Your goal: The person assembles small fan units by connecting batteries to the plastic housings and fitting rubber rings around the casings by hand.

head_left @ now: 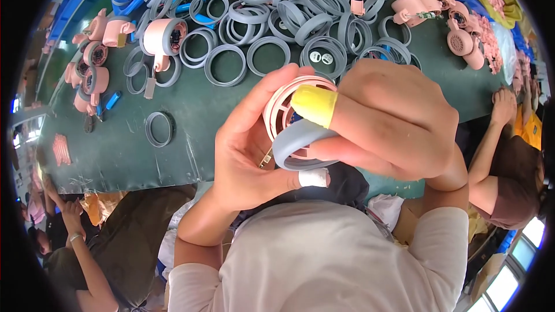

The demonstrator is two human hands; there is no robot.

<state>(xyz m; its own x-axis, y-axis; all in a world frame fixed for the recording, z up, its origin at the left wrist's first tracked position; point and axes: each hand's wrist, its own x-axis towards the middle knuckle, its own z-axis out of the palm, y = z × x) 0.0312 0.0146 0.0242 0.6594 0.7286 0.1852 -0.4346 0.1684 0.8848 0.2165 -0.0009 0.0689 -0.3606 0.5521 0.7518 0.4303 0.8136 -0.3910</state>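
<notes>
My left hand (240, 159) is wrapped round a round pink fan housing (278, 103), its slotted open face turned up toward me. White tape covers the left thumb. A grey plastic ring (287, 145) sits tilted against the near side of the housing, pinched by my right hand (402, 118). One right finger wears a yellow finger cot (314, 106). Blue parts and a small metal-ended piece show in and beside the housing. Part of the ring and the far side of the housing are hidden by my fingers.
Grey rings (225, 65) lie heaped along the far side of the green table (115, 164). Pink fan housings (95, 80) stand at left and far right (461, 40). A single ring (159, 129) and a blue cylinder (113, 100) lie at left. Other people sit on both sides.
</notes>
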